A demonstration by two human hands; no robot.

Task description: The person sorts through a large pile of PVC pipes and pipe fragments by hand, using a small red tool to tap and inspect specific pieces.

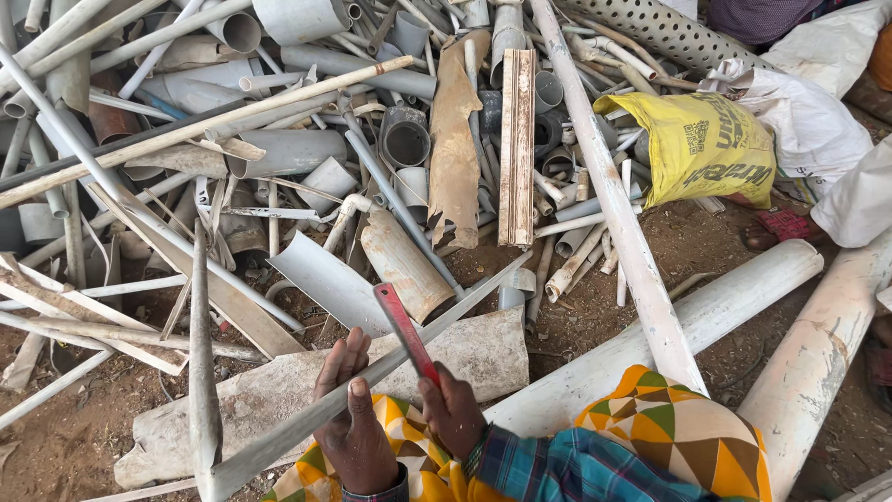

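Low in the middle of the frame, the left hand [355, 423] lies flat with fingers spread along a long grey plastic strip [372, 376], pressing it down over the lap. Just to its right, the right hand [452, 409] is closed around the lower end of a red flat blade [401, 327], which slants up and to the left, crossing the strip just above the left fingers.

The strip runs from the lower left of the frame up toward the centre right. It looks thin, stiff and light, likely springy along its length and possibly sharp along its cut edges, so the flat-palm hold close to the blade seems the steadiest place to pin it. The blade looks rigid and narrow; the grip at its near end gives the most control.

Under the strip lies a broad, dirty curved slab of broken pipe [390, 372] on the bare soil. Across the upper half of the frame spreads a heap of grey pipe offcuts [297, 149]. A thick white pipe [706, 307] slants along the right, and a yellow sack [697, 144] sits at the upper right beside white bags [818, 112].
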